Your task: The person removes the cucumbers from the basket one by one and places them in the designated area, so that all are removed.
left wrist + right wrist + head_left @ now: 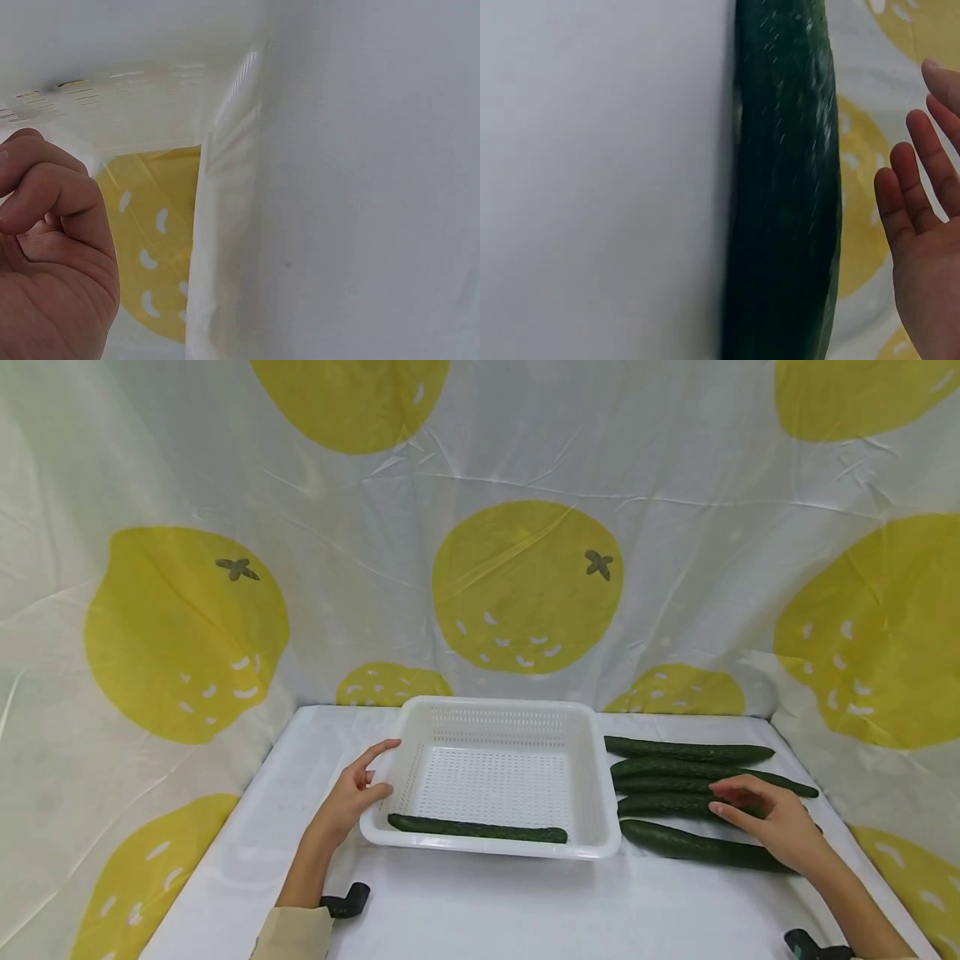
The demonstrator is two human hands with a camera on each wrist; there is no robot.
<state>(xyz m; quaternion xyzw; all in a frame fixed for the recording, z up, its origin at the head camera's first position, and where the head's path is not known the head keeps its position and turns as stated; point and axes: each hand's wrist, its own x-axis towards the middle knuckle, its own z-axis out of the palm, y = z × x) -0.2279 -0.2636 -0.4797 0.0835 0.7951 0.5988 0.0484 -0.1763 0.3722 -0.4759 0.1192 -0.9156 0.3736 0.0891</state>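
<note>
A white perforated plastic basket (pixel 495 852) stands mid-table in the head view, with one cucumber (pixel 477 829) lying along its near side. At the basket's left rim is my left hand (pixel 347 797), index finger and thumb spread apart with their tips right at the edge. The left wrist view shows the other fingers of that hand (pixel 56 232) bent beside the basket wall. Several cucumbers (pixel 690 750) lie side by side right of the basket. Over their right ends hovers my right hand (pixel 780 822), thumb and fingers apart, nothing between them. The nearest cucumber (pixel 784 180) fills the middle of the right wrist view.
A white cloth (pixel 480 918) covers the table. Behind and at both sides hangs a white curtain (pixel 675 610) printed with yellow lemons. Black wrist straps (pixel 348 902) show on both arms.
</note>
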